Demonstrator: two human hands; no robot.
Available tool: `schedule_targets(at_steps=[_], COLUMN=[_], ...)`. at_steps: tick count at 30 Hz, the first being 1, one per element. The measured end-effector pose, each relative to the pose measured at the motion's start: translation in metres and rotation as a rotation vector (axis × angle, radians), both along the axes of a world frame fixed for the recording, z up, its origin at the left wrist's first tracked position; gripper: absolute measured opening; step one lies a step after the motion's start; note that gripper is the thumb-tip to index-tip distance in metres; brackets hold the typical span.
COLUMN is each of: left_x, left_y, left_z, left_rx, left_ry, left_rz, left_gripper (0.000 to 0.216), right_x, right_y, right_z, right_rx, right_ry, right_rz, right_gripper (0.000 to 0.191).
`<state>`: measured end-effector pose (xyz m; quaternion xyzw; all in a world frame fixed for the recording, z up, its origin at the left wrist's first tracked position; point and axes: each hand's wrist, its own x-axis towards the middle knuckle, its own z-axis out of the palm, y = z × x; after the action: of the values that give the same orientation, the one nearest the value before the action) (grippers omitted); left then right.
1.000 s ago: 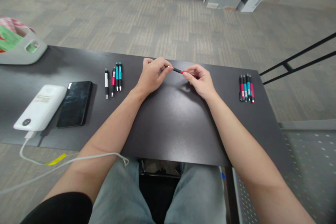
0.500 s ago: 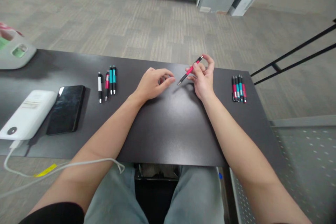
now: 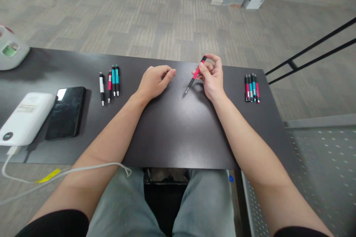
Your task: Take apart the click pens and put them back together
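In my right hand [image 3: 213,77] is a red and black pen [image 3: 196,74], pinched between thumb and fingers. It slants with its metal tip down and to the left, close to the desk top. My left hand [image 3: 157,81] rests on the desk across from it, fingers loosely curled in and nothing seen in them. To the left lie a white pen [image 3: 101,88], a red pen [image 3: 109,86] and two teal pens [image 3: 115,80], roughly side by side. A tight row of red and teal pens [image 3: 252,88] lies near the right end.
On the dark desk [image 3: 178,133] at the left are a black phone [image 3: 66,113] and a white power bank [image 3: 26,118]. Its white cable [image 3: 91,168] passes over my left forearm. A whitish plastic object [image 3: 13,53] stands at the far left corner. Black bars [image 3: 306,53] run beyond the right edge.
The pen in my right hand has turned steeper, and its upper end has swung left. My left hand's fingers have curled in more. The whole view has shifted slightly.
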<state>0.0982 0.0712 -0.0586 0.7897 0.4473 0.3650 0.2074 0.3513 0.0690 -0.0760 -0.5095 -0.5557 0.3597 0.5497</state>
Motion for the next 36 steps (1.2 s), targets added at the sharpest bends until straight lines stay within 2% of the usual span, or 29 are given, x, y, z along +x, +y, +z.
schedule_targets(at_steps=[3,7,9,12,15,19,23,25,27,31,36], left_x=[-0.001,-0.002,-0.002,-0.003,-0.003,-0.003,-0.002,-0.002,-0.002,0.000,0.001], left_y=[0.002,0.005,0.007,0.008,0.006,0.004,0.005,0.006,0.007,0.007,0.006], left_z=[-0.003,-0.007,-0.009,-0.008,-0.004,0.001,0.002,0.001,0.000,0.000,0.004], left_rx=[0.003,-0.031,-0.061,-0.075,-0.120,-0.166,-0.189,-0.195,-0.197,-0.206,-0.217], left_ry=[0.012,0.003,0.012,0.075,0.139,0.142,0.116,0.105,0.102,0.115,0.130], left_rz=[0.002,-0.016,-0.037,-0.091,-0.110,-0.112,-0.100,-0.094,-0.090,-0.078,-0.072], left_gripper=[0.060,0.055,0.056,0.055,0.052,0.054,0.054,0.053,0.052,0.050,0.049], right_x=[-0.001,-0.001,0.003,0.020,0.047,0.088,0.125,0.137,0.142,0.134,0.126], right_y=[-0.001,0.002,0.005,0.010,0.005,-0.034,-0.090,-0.109,-0.119,-0.118,-0.119], right_z=[0.002,-0.001,-0.003,-0.003,0.006,0.020,0.022,0.020,0.016,0.011,0.011], right_rx=[-0.036,-0.037,-0.020,0.050,0.176,0.308,0.210,0.154,0.093,0.028,-0.070], right_ry=[0.017,-0.085,-0.100,0.002,0.055,-0.149,-0.479,-0.603,-0.643,-0.785,-0.978], right_rz=[0.012,0.059,0.061,0.002,-0.112,-0.324,-0.504,-0.590,-0.630,-0.536,-0.448], right_gripper=[0.073,0.087,0.086,0.078,0.070,0.043,0.014,0.008,0.009,0.007,0.016])
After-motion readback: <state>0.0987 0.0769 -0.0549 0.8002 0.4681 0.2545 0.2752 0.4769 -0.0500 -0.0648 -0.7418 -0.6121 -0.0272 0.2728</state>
